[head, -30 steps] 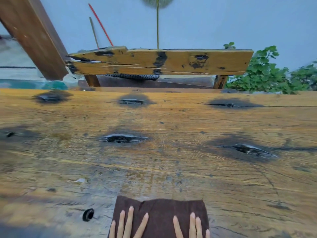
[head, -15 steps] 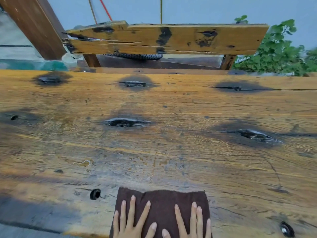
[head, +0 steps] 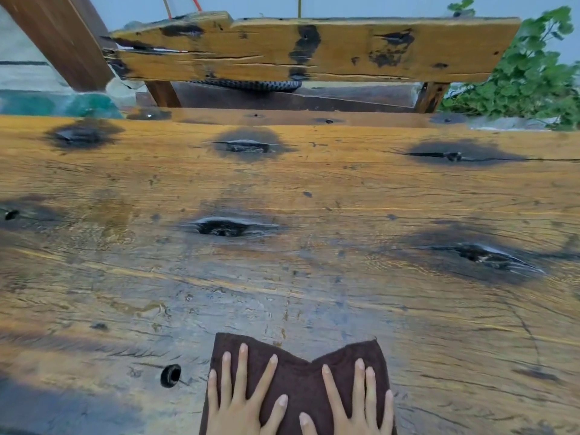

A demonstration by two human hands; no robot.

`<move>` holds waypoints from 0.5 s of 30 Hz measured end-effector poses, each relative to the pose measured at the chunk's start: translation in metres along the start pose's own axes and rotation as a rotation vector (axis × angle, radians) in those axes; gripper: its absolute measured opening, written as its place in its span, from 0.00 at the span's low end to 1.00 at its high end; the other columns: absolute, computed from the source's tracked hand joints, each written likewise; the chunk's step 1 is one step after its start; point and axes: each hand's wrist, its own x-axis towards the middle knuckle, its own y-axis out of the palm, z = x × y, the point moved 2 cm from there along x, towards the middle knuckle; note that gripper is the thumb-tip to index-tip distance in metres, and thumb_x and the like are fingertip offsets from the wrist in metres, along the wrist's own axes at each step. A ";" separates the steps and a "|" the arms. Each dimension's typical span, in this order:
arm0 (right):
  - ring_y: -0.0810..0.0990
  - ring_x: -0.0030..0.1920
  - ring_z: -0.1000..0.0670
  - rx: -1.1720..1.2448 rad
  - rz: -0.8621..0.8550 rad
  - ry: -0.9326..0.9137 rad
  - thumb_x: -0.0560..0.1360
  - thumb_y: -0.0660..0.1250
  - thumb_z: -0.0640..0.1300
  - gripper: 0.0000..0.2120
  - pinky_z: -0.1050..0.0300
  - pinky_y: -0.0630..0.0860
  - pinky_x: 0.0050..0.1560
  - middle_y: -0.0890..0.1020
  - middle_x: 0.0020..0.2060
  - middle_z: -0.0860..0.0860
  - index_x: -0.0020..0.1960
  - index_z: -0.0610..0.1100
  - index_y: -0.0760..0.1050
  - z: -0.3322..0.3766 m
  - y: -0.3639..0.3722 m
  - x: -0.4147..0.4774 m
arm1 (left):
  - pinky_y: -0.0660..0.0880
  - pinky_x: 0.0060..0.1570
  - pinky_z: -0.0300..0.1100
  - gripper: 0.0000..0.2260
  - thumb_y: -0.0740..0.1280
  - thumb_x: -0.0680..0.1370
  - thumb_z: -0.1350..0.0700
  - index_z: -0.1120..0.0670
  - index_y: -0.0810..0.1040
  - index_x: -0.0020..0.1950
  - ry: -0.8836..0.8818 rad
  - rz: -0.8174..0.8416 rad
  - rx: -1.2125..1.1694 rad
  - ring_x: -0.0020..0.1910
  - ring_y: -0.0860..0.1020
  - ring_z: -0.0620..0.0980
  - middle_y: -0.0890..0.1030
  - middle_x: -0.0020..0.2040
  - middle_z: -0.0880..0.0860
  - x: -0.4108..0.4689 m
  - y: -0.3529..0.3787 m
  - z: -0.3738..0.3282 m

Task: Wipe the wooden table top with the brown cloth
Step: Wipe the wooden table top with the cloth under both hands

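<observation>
Soft daylight, wide-angle warp, slight blur

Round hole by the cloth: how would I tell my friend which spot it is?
Start with the big wooden table, then find the brown cloth at its near edge. Just left of the cloth, not touching it, is the hole: small, round and crisp-edged, unlike the wide, smudgy dark knots farther up.

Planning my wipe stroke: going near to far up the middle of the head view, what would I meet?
The left hand and right hand flat on the cloth → middle knot → far knot → plank beyond the table.
</observation>
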 end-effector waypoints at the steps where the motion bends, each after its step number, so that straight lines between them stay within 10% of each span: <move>1: 0.59 0.82 0.36 -0.003 0.008 -0.014 0.69 0.61 0.80 0.46 0.27 0.56 0.77 0.61 0.82 0.39 0.81 0.61 0.64 0.000 -0.001 0.009 | 0.64 0.71 0.66 0.31 0.49 0.77 0.27 0.36 0.72 0.76 0.017 -0.001 0.000 0.84 0.47 0.55 0.64 0.82 0.55 0.011 -0.001 0.000; 15: 0.63 0.81 0.38 0.039 -0.001 0.050 0.69 0.62 0.74 0.41 0.27 0.60 0.76 0.62 0.82 0.39 0.78 0.59 0.69 0.027 -0.030 0.199 | 0.54 0.76 0.64 0.31 0.50 0.80 0.28 0.35 0.54 0.82 0.051 0.030 -0.039 0.83 0.52 0.60 0.53 0.85 0.54 0.197 0.012 0.007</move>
